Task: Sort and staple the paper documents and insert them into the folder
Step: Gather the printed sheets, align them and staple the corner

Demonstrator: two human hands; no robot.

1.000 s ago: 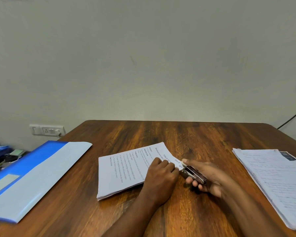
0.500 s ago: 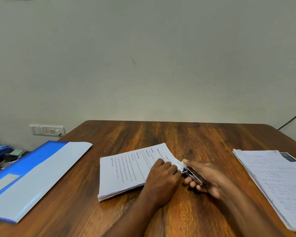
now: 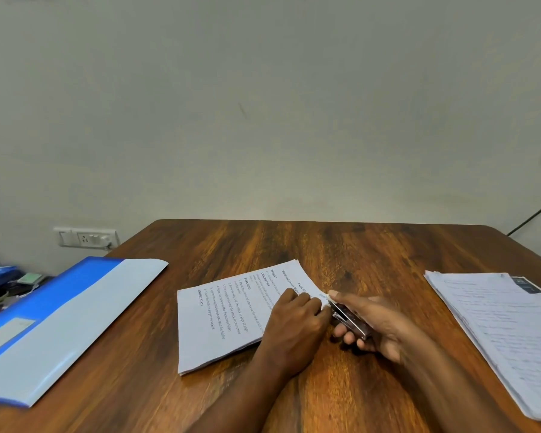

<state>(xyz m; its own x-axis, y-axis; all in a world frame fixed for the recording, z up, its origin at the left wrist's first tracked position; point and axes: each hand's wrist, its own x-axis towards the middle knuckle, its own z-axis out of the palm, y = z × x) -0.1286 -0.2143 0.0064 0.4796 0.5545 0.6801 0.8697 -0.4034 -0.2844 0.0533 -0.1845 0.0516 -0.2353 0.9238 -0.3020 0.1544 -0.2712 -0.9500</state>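
Papers for this job lie in two places on the table point(image 3: 372, 254): a printed stack point(image 3: 222, 320) at the middle, turned at an angle, and a larger loose pile point(image 3: 494, 332) well apart at the right edge. We press our left hand point(image 3: 294, 326) down on the near right part of the middle stack, knuckles bent, fingers resting on the top sheet close to its corner; it clamps the sheets flat and encloses nothing. Our right hand point(image 3: 375, 326) wraps its grip round a small metal stapler point(image 3: 349, 318), thumb along the top and fingers curled beneath, with the stapler's nose set at that same corner of the stack. Whether the corner sits fully inside the stapler's mouth we cannot tell, since the fingers and some blur hide the spot.

We judge that the stapling step is in hand, with sorting of this bundle seemingly done. The blue folder point(image 3: 60, 320) lies at the left, well apart from the stack, and nothing shows inside it from here.

Next, we think, comes a firm squeeze on the stapler while the left hand keeps the sheets from fanning. After that the bundle would need lifting and carrying left to the folder. A risk is the corner slipping so that the staple misses the lower sheets.
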